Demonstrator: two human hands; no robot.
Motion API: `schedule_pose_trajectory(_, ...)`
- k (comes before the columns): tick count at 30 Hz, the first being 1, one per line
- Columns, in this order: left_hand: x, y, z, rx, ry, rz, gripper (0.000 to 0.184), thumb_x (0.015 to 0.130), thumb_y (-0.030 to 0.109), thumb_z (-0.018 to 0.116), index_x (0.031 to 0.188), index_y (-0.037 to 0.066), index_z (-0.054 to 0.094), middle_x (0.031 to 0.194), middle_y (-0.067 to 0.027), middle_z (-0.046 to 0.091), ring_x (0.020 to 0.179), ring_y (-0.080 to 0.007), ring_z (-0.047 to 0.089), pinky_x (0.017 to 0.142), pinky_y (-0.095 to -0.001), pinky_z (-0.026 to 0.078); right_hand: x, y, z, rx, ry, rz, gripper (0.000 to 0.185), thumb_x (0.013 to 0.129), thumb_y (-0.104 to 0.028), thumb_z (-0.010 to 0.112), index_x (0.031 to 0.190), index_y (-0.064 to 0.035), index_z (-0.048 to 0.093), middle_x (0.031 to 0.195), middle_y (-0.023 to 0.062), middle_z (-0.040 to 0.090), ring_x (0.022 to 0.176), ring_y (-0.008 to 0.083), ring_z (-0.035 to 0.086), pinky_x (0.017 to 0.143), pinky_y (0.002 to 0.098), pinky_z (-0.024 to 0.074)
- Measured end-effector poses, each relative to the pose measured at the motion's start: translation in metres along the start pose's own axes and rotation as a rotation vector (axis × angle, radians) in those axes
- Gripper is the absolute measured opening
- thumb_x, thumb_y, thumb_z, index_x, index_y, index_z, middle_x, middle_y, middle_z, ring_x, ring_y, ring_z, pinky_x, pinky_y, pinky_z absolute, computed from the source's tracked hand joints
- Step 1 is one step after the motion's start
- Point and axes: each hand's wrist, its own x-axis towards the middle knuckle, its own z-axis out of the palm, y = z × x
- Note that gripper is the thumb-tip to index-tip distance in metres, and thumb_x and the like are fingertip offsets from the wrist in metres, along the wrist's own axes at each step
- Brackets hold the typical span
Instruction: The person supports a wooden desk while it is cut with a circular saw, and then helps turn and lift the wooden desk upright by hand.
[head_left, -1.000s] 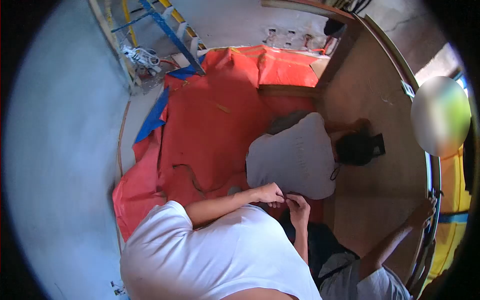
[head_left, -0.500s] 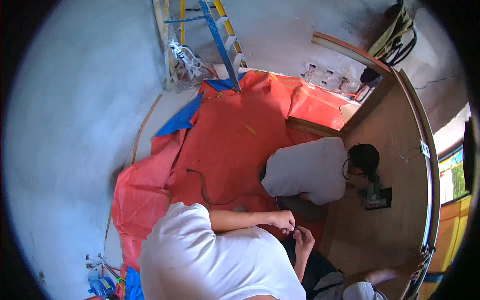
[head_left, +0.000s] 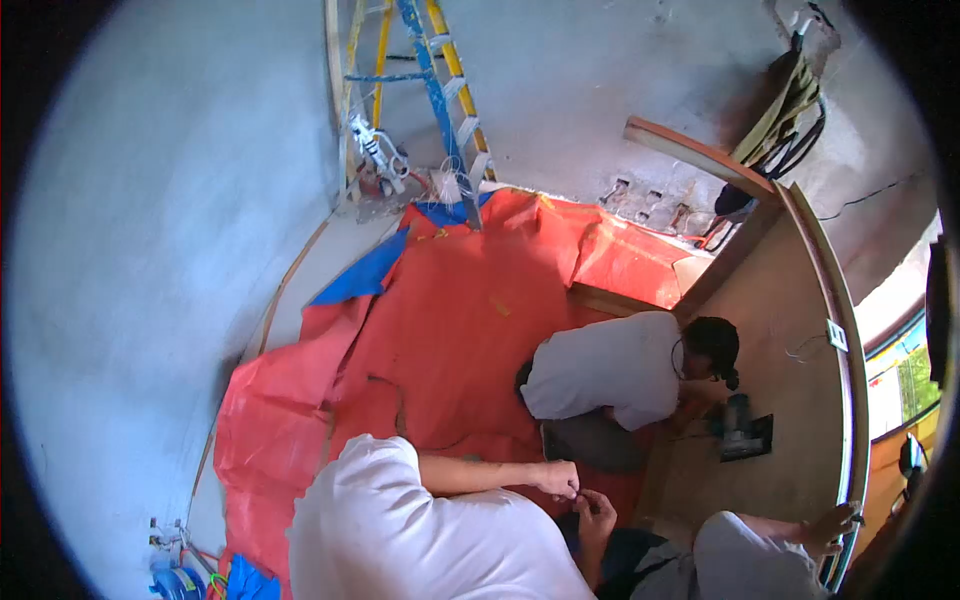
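Both my hands meet in front of my white shirt (head_left: 430, 535). My left hand (head_left: 558, 478) reaches in from the left with its fingers pinched together. My right hand (head_left: 597, 514), fingertips closed, comes up to it from below. Between the fingertips is a tiny dark thing, too small to name. Under and beyond my hands lies a red sheet (head_left: 450, 330) over the floor. A crouching co-worker (head_left: 600, 370) in a grey-white shirt is just beyond them, facing a wooden panel (head_left: 790, 330).
A dark tool (head_left: 738, 420) sits at the panel's dark cutout. At lower right, another person's sleeve (head_left: 745, 560) shows, their hand (head_left: 830, 525) at the panel edge. A stepladder (head_left: 440, 100) stands at the back. A blue bottle (head_left: 178, 583) is at lower left.
My view has tilted up, so the room sits lower in it. My hands stay together. More of the lower-right person's sleeve shows. The crouching co-worker's head has shifted slightly away from the tool.
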Motion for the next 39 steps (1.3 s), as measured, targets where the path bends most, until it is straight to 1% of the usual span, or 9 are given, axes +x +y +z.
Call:
schedule_pose_trajectory(10,-0.001,0.003,-0.002,0.069,0.001,0.021,0.020,0.079,0.015,0.058,0.085,-0.003,0.065,0.072,-0.0128,0.067,0.061,-0.0184,0.065,0.058,-0.0340,0.051,0.002,-0.010,0.003,0.047,0.086,0.052,0.021,0.080,-0.003,0.064,0.100,0.0024,0.062,0.095,0.0086,0.064,0.081,0.0130,0.060,0.072,0.0258,0.0486)
schedule_pose_trajectory(13,0.009,-0.018,-0.002,0.334,0.065,0.166,0.022,0.084,0.017,0.056,0.090,-0.003,0.064,0.080,-0.0139,0.067,0.070,-0.0191,0.065,0.066,-0.0340,0.051,0.025,-0.045,-0.010,-0.160,0.222,-0.165,0.024,0.080,-0.006,0.065,0.103,0.0006,0.061,0.101,0.0098,0.064,0.088,0.0172,0.061,0.078,0.0289,0.0487)
schedule_pose_trajectory(14,0.004,-0.012,-0.004,0.120,0.000,0.079,0.024,0.084,0.019,0.056,0.089,-0.003,0.064,0.078,-0.0132,0.066,0.069,-0.0184,0.065,0.064,-0.0331,0.052,0.035,-0.085,-0.017,-0.105,0.186,-0.170,0.023,0.081,-0.007,0.065,0.102,-0.0007,0.062,0.101,0.0109,0.064,0.091,0.0204,0.062,0.080,0.0305,0.0490)
schedule_pose_trajectory(17,-0.005,0.009,-0.010,0.009,-0.033,-0.096,0.027,0.087,0.023,0.055,0.088,-0.002,0.064,0.073,-0.0103,0.065,0.069,-0.0166,0.063,0.062,-0.0316,0.052,0.051,-0.235,-0.044,-0.160,-0.012,-0.466,0.022,0.078,-0.003,0.064,0.100,-0.0018,0.063,0.089,0.0120,0.063,0.075,0.0240,0.061,0.069,0.0306,0.0489)
schedule_pose_trajectory(19,-0.004,0.007,-0.005,0.035,-0.026,-0.116,0.025,0.087,0.021,0.055,0.087,-0.002,0.064,0.073,-0.0093,0.065,0.067,-0.0157,0.062,0.061,-0.0313,0.051,0.042,-0.312,-0.055,-0.346,-0.018,-0.907,0.030,0.072,-0.010,0.067,0.100,-0.0012,0.063,0.084,0.0094,0.061,0.072,0.0241,0.059,0.063,0.0317,0.0478)
schedule_pose_trajectory(21,-0.004,0.000,0.003,0.031,-0.026,-0.112,0.023,0.087,0.020,0.055,0.086,-0.002,0.064,0.073,-0.0083,0.064,0.065,-0.0148,0.061,0.061,-0.0310,0.051,0.032,-0.354,-0.060,-0.509,0.118,-1.341,0.034,0.068,-0.013,0.066,0.099,0.0000,0.062,0.082,0.0091,0.059,0.071,0.0215,0.058,0.064,0.0315,0.0484)
schedule_pose_trajectory(23,-0.005,-0.001,0.006,0.009,-0.022,-0.105,0.021,0.088,0.018,0.055,0.086,-0.001,0.064,0.072,-0.0072,0.064,0.064,-0.0139,0.061,0.060,-0.0308,0.051,0.020,-0.373,-0.057,-0.565,0.073,-1.482,0.033,0.067,-0.014,0.066,0.096,-0.0006,0.062,0.081,0.0091,0.059,0.071,0.0213,0.058,0.065,0.0315,0.0489)
schedule_pose_trajectory(36,-0.012,-0.015,0.040,-0.075,-0.162,-0.061,0.019,0.089,0.017,0.056,0.085,0.000,0.063,0.070,-0.0060,0.062,0.063,-0.0114,0.058,0.059,-0.0274,0.049,0.014,-0.400,-0.045,-0.513,-0.192,-1.559,0.025,0.059,-0.018,0.064,0.080,-0.0045,0.065,0.074,0.0095,0.061,0.067,0.0203,0.061,0.067,0.0312,0.0524)
schedule_pose_trajectory(39,-0.007,-0.021,-0.009,-0.061,-0.092,-0.020,0.020,0.088,0.017,0.057,0.082,0.000,0.064,0.068,-0.0063,0.062,0.061,-0.0119,0.058,0.058,-0.0272,0.049,0.016,-0.396,-0.054,-0.310,-0.205,-1.480,0.023,0.057,-0.019,0.063,0.076,-0.0054,0.066,0.072,0.0096,0.061,0.066,0.0200,0.061,0.068,0.0312,0.0532)
